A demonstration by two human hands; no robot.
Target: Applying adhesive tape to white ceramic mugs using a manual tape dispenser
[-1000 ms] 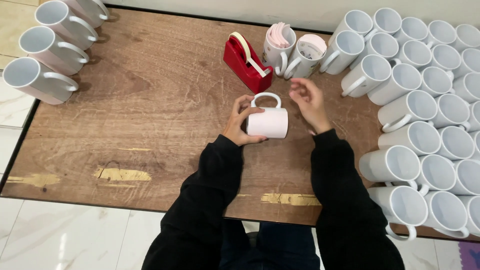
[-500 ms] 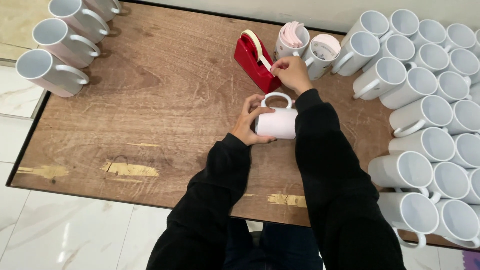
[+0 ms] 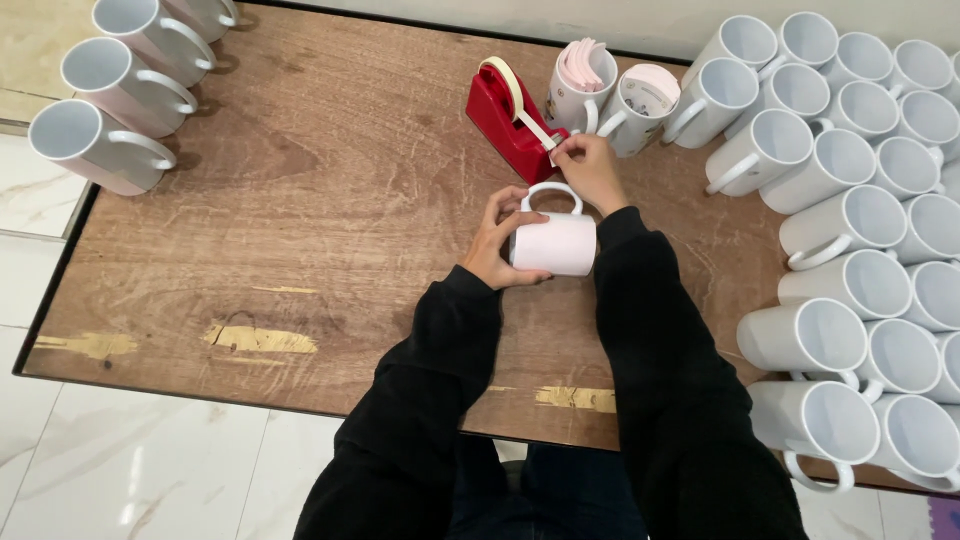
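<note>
At table centre, the left hand (image 3: 497, 240) grips a white mug (image 3: 553, 243) lying on its side (handle up) on the wooden table (image 3: 300, 220). At 12 o'clock from the mug, the right hand (image 3: 590, 170) pinches the tape end at the red tape dispenser (image 3: 510, 125). Empty white mugs (image 3: 850, 220) crowd 3 o'clock.

Your wooden table (image 3: 300, 200) carries white mugs (image 3: 860, 230) massed at its right edge, three more mugs (image 3: 110, 100) at its far-left corner.
</note>
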